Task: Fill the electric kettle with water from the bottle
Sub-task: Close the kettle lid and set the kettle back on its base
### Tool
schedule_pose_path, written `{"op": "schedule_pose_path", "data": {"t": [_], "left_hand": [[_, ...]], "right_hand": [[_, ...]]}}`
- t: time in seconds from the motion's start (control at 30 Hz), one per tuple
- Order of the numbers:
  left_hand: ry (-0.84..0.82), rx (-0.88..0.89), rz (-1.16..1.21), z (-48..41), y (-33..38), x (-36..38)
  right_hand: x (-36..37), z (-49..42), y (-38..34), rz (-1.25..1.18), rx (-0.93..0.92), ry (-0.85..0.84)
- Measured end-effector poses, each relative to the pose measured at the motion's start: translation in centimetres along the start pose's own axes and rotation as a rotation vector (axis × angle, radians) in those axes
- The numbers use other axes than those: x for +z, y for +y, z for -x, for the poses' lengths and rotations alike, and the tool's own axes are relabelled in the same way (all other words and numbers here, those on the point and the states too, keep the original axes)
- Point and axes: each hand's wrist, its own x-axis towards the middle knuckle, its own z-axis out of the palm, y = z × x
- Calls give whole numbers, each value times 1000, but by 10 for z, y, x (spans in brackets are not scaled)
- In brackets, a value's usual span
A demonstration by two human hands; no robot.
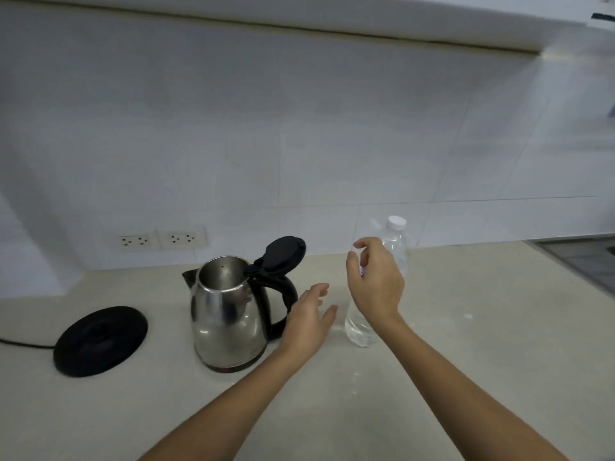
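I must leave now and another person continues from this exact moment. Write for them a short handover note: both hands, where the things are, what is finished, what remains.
Left hand: open, empty, by the black handle of the steel electric kettle.
Right hand: open, in front of the clear plastic water bottle; a grip is not visible.
Kettle stands on the beige counter, off its round black base, which lies to its left. Bottle stands upright to the right of the kettle.
Done: the kettle's black lid is open.
Left: remove the bottle's white cap, which is on; pour the water.

Open-lidded kettle (pixel 229 307) stands on tabletop (pixel 466 327); capped bottle (pixel 396 247) at its 3 o'clock, right hand (pixel 376 281) curled before it.
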Motion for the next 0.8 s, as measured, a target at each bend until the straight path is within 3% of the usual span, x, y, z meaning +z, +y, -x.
{"op": "schedule_pose_path", "data": {"t": [0.1, 0.23, 0.3, 0.37, 0.43, 0.53, 0.63, 0.8], "left_hand": [[141, 146, -10, 23, -9, -38], [460, 385, -252, 47, -34, -89], [611, 300, -335, 53, -45, -111], [679, 82, -321, 53, -55, -126], [633, -127, -245, 50, -66, -134], [408, -299, -151, 39, -81, -141], [224, -375, -89, 28, -93, -144], [91, -433, -40, 15, -105, -150]], "right_hand": [[27, 14, -18, -339, 69, -175], [49, 26, -51, -623, 185, -352], [58, 31, -63, -641, 210, -394], [64, 33, -70, -654, 213, -385], [70, 33, -78, -648, 182, -387], [81, 28, -89, -585, 93, -420], [91, 22, -108, -405, -58, -476], [110, 21, -129, -7, -356, -599]]}}
